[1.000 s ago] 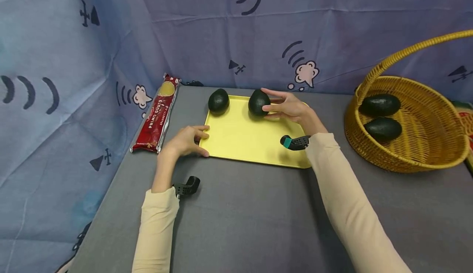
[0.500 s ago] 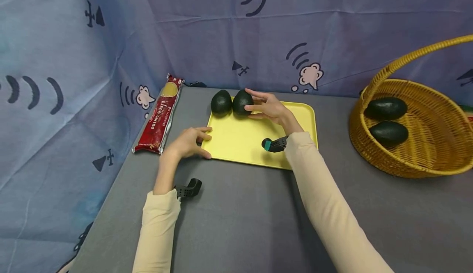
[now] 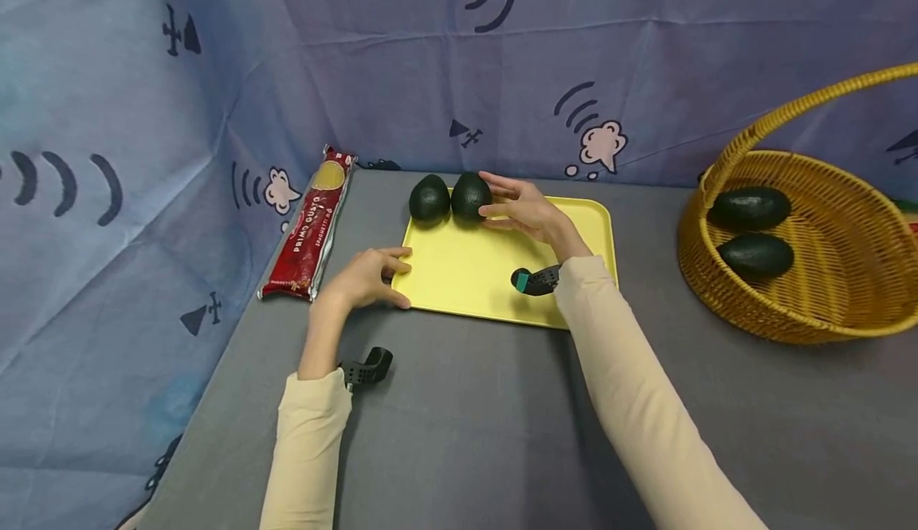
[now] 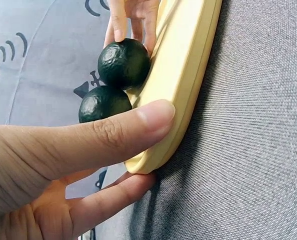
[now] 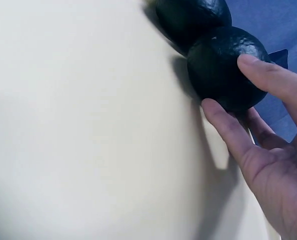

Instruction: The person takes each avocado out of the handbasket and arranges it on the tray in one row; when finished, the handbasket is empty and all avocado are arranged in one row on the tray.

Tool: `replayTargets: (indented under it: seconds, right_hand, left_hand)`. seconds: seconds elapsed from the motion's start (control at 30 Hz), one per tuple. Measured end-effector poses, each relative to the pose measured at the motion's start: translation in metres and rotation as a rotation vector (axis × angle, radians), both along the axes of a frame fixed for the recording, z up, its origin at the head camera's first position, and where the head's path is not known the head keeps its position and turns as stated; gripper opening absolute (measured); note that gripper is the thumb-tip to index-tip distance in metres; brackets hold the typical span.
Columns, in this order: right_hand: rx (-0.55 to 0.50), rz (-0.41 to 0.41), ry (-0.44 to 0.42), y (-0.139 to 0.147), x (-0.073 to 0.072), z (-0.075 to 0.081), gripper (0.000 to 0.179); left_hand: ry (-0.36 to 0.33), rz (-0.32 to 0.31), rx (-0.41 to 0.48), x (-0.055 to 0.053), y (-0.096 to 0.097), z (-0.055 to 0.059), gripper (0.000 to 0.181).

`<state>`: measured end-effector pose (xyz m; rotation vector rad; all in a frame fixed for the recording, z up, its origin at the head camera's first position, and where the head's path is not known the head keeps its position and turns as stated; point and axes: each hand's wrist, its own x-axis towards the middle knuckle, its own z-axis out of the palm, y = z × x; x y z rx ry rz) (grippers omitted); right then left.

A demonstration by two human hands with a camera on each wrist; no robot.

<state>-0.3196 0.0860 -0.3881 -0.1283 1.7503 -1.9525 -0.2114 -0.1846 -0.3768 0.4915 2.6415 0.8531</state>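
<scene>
Gray tabletop (image 3: 459,418) before blue cloth (image 3: 516,92). Head view: tray (image 3: 466,275); left avocado (image 3: 429,199) at far left corner. Right avocado (image 3: 469,198): freshly slid leftward, now touches left avocado; apparently settles a side-by-side pair. Basket (image 3: 861,255), right: holds two more avocados (image 3: 756,256). Left wrist: left hand (image 4: 43,167), thumb and fingers pinching tray's near left corner. Right wrist: right hand (image 5: 276,172), fingertips pinching right avocado on tray.
</scene>
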Motion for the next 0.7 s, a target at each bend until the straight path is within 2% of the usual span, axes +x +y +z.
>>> replayTargets:
  seconds: [0.27, 0.43, 0.57, 0.7]
  right_hand:
    - [0.019, -0.003, 0.015, 0.010, 0.004, 0.006, 0.069]
    - [0.052, -0.053, 0.050, 0.028, 0.012, 0.017, 0.066]
    - [0.074, -0.118, 0.075, 0.044, 0.030, 0.026, 0.062]
    - [0.156, -0.142, 0.174, 0.062, 0.059, 0.039, 0.058]
  left_hand:
    - [-0.007, -0.005, -0.004, 0.000, 0.004, 0.003, 0.059]
    - [0.001, -0.029, 0.006, 0.000, 0.009, 0.006, 0.058]
    - [0.015, -0.045, 0.005, 0.000, 0.007, 0.003, 0.057]
    - [0.023, -0.040, 0.005, 0.004, 0.002, 0.002, 0.057]
